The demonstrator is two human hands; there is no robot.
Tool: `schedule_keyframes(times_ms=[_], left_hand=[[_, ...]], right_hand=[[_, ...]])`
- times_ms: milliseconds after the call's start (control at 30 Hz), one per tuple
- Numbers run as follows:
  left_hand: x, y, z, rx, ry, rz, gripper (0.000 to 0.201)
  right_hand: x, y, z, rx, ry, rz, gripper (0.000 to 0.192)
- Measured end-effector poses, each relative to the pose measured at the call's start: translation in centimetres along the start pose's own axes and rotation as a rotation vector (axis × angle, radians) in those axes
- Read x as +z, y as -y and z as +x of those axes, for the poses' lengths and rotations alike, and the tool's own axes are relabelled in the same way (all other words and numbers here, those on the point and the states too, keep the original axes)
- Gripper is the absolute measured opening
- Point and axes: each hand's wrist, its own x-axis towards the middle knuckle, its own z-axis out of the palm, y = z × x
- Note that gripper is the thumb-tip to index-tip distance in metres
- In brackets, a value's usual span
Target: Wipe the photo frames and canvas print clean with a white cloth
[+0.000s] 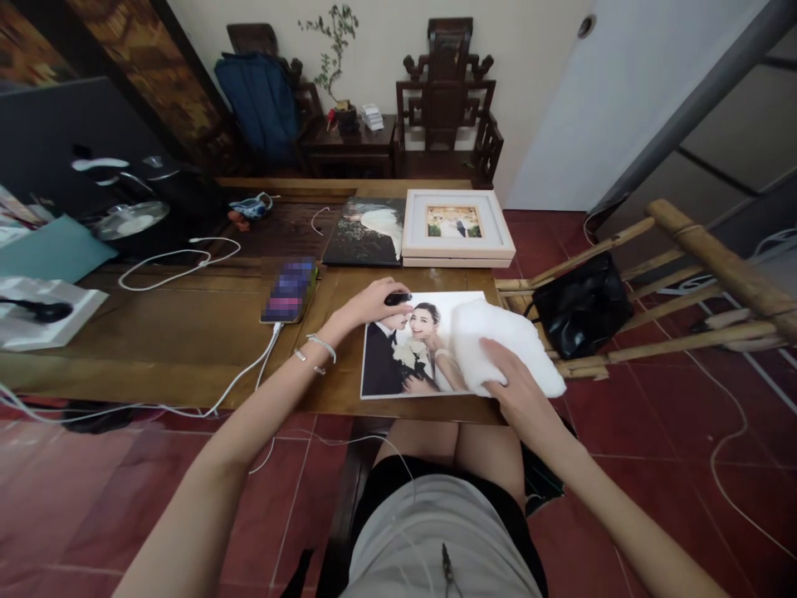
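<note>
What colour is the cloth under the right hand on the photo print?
White: the cloth under the right hand shows clearly in the head view.

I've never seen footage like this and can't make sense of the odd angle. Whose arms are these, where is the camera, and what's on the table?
There is no machine here: a seated person wears a camera on the head, looking down at their own arms and lap. The left hand rests on the top edge of a wedding photo print lying on the wooden table, by a small dark object. The right hand presses a white cloth onto the print's right side. Further back lie a white framed photo, a dark photo print, and a phone on a white cable. A black bag sits on a bamboo rack to the right.
</note>
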Motion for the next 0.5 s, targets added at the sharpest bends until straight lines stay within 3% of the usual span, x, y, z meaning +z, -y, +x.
schedule_keyframes(times_ms=[167,267,333,400,500], left_hand=[[1.7,-3.7,-4.2,-0.318,-0.289,0.217,0.053],[2.9,-5.9,-6.9,-0.511,-0.296,0.192,0.062],[3.9,-6.6,-8.2,-0.549,-0.261,0.118,0.068],[4.8,-7.0,-8.9,-0.512,-0.309,0.041,0.072],[6.1,-7.0,-9.1,-0.449,-0.434,-0.001,0.069]], right_hand=[[-0.3,-0.9,-0.3,0.204,-0.173,0.028,0.027],[-0.8,-3.5,0.0,0.268,-0.307,-0.023,0.02],[-1.2,-5.4,0.1,0.266,-0.418,-0.103,0.014],[-1.5,-6.7,0.4,0.255,-0.493,-0.163,0.013],[-1.5,-6.2,1.0,0.176,-0.395,-0.142,0.019]])
